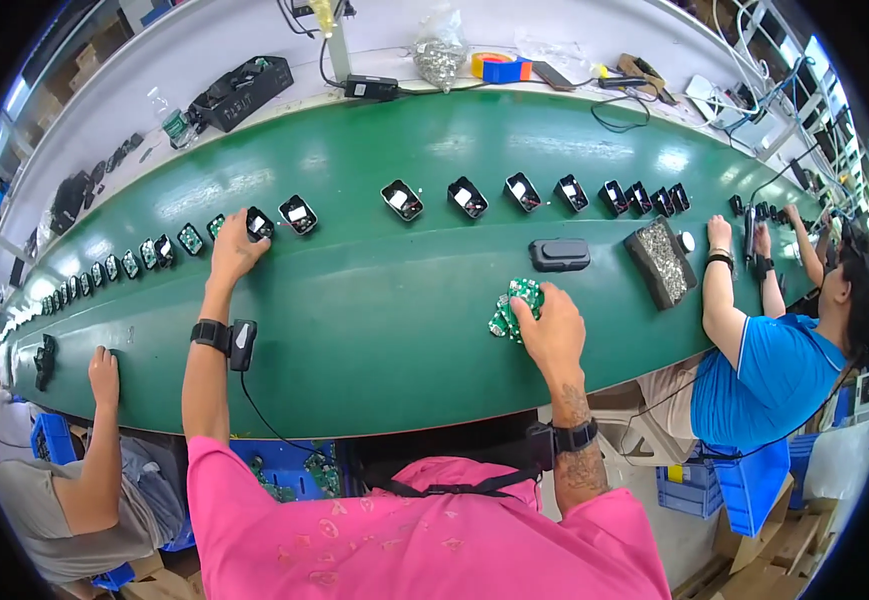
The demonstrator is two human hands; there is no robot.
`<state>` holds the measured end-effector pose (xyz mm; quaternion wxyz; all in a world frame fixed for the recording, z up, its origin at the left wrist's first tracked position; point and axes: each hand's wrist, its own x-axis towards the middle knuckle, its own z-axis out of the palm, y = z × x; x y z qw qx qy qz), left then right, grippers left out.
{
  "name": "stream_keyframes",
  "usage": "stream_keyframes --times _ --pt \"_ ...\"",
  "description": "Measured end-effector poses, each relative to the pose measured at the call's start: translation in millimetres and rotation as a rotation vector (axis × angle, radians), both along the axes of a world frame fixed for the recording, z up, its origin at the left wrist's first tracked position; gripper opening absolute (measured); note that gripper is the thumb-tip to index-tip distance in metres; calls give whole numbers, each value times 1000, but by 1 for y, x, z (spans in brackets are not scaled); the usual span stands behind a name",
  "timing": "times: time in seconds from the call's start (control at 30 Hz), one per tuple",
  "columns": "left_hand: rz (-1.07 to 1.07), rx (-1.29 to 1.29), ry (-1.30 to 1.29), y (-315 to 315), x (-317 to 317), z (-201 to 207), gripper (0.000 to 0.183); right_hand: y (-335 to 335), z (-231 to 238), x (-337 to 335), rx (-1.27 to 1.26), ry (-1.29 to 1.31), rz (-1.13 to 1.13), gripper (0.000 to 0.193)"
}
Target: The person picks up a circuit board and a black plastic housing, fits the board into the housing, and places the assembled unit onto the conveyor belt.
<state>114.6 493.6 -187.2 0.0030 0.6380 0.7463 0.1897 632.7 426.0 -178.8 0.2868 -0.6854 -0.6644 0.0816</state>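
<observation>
At the left of the row, my left hand (pixel 240 246) has its fingers closed round a small black plastic housing (pixel 259 222). To its right stands another open black housing (pixel 298 214) with a white patch inside. My right hand (pixel 554 330) lies at the middle right with thumb and fingers closed on a small heap of green circuit boards (pixel 511 310). Just above that heap rests a dark oblong case (pixel 559 254). Several more housings, such as one black housing (pixel 467 197), are lined up along the far side of the green table.
A black tray of small metal parts (pixel 660 262) lies on the green table (pixel 384 330) at right. Housings with green boards (pixel 190 238) trail off left. A co-worker in blue (pixel 769 370) sits at right; another person's hand (pixel 104 375) rests at left. A blue bin (pixel 289 470) stands below the edge.
</observation>
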Motion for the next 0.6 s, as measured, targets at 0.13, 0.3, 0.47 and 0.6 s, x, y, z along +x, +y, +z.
stream_keyframes --times 0.13,0.3,0.47,0.6 --pt "-52 188 -89 -51 68 39 65 3 -16 11 2 45 116 48" --pt "-431 -158 -182 -127 198 35 85 -6 -6 22 31 160 142 44" --pt "-467 -170 -212 -159 231 13 98 -12 8 12 -111 438 150 43" --pt "-335 107 -404 -190 239 45 74 -46 36 -18 -194 994 298 47"
